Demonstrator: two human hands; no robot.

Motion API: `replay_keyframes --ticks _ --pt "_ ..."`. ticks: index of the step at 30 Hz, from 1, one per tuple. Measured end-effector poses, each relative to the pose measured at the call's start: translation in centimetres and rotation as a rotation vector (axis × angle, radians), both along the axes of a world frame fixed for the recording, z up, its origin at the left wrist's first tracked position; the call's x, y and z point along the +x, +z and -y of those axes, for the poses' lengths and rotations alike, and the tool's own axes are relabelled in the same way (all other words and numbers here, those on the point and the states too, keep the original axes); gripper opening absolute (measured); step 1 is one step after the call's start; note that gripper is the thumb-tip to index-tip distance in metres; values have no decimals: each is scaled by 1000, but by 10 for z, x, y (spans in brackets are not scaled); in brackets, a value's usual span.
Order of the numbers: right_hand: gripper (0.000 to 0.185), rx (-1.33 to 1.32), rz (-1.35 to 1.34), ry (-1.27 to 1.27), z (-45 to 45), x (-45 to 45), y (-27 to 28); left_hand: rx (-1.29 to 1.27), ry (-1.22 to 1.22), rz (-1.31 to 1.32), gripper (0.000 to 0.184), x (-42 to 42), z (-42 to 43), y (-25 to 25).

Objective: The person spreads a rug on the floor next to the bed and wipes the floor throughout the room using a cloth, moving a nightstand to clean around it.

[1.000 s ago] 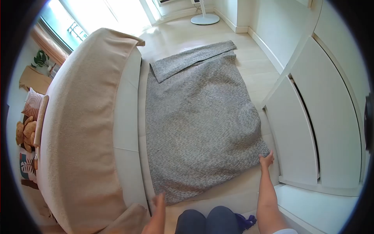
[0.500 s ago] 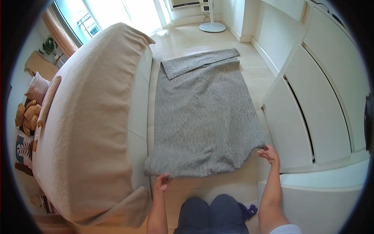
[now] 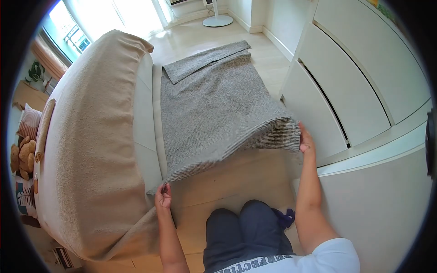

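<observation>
A grey woven rug (image 3: 214, 104) lies on the floor beside the bed, its far end folded over on itself. Its near edge is lifted off the floor and sags between my hands. My left hand (image 3: 163, 196) pinches the near left corner, close to the bed's lower corner. At the near right corner, my right hand (image 3: 307, 140) grips the rug's edge and holds it up, in front of the white drawers. The underside of the rug shows near my right hand.
The bed (image 3: 100, 136) with a beige cover runs along the left. White drawers (image 3: 346, 82) and a curved white cabinet (image 3: 378, 200) stand on the right. A round white stand base (image 3: 217, 21) is at the back. A teddy bear (image 3: 23, 157) and cushions sit far left.
Both hands have moved up and away from my knees, lifting the rug's near edge off the floor. The right corner is raised higher and bare floor shows beneath.
</observation>
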State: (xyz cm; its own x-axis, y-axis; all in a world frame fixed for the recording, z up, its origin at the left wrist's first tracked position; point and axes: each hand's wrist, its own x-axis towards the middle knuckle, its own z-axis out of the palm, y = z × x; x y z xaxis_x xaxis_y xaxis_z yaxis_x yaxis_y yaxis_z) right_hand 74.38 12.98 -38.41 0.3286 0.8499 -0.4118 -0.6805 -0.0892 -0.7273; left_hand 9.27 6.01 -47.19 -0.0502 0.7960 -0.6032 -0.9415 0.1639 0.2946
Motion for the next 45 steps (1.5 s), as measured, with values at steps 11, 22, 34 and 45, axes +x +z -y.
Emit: replay_keyframes --ticks 11,22,34,45 --pt "87 -1146 1084 90 108 -76 -156 -365 75 -147 9 21 24 -62" --pt "91 -1407 415 -280 84 -98 -210 -621 174 -239 27 55 29 -74" --pt "65 -991 508 -197 164 -39 -204 -764 -158 -233 61 66 50 -37" --pt "52 -307 475 79 -372 -29 18 -60 -222 -203 61 102 -532 100"
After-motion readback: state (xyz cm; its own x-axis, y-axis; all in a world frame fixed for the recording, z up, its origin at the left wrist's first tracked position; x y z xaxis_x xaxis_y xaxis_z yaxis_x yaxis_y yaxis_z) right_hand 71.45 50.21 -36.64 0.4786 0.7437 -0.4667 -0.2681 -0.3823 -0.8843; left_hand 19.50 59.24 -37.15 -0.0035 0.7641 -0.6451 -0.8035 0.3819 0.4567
